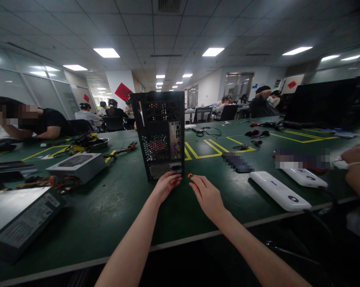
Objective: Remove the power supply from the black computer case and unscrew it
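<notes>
A black computer tower case [161,131] stands upright on the green table, its rear panel with ports and perforated grilles facing me. My left hand [168,184] is at the lower right of that panel, below the power socket. Its fingers are slightly bent and apart, lying against the case, with nothing visible in them. Just right of the case's bottom corner, my right hand [206,195] is closed on a small screwdriver with an orange-and-black handle [190,175]. Its thin shaft points left toward the case edge; the tip is too small to make out.
Two power supplies [78,165] with cables lie on the left. To the right are a phone [237,162], white power banks [278,190] and a dark monitor [326,103]. A person's arm [359,171] rests at the right edge; another person [45,121] leans on the table at left.
</notes>
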`<control>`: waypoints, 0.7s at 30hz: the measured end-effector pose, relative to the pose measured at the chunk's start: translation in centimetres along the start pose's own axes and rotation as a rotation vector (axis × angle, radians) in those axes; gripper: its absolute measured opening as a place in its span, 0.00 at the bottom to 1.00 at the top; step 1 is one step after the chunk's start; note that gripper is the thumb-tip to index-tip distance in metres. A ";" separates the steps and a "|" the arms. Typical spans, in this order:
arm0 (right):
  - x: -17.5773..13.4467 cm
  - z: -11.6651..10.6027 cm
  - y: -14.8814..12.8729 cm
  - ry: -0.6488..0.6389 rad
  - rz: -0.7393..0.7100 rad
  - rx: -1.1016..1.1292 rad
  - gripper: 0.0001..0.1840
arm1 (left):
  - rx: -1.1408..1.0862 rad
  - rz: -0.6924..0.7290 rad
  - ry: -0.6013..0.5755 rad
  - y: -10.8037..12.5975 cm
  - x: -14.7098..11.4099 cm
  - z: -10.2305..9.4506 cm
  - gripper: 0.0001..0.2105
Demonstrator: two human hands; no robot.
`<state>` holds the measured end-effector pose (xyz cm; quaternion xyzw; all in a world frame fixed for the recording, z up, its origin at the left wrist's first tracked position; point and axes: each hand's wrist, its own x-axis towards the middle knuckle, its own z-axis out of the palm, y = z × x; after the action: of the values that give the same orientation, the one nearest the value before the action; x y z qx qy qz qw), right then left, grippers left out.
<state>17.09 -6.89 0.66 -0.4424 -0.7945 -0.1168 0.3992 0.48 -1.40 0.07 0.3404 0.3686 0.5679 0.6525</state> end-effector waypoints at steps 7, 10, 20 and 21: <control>-0.3 -0.1 -0.5 -0.080 0.013 -0.059 0.11 | 0.006 0.000 0.002 0.1 0.0 0.0 0.12; -0.2 0.1 -0.5 -0.078 0.051 -0.125 0.12 | 0.009 0.003 -0.015 -0.1 0.2 -0.2 0.12; 0.4 -0.8 -1.6 -0.148 0.012 -0.124 0.12 | 0.005 -0.018 0.001 -0.1 0.4 -0.2 0.13; 0.5 -0.8 -1.7 -0.155 0.008 -0.136 0.12 | 0.006 -0.021 0.005 -0.1 0.4 -0.2 0.13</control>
<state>16.09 -8.01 1.82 -0.4793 -0.8115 -0.1344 0.3060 0.42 -1.00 -0.13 0.3370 0.3755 0.5608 0.6565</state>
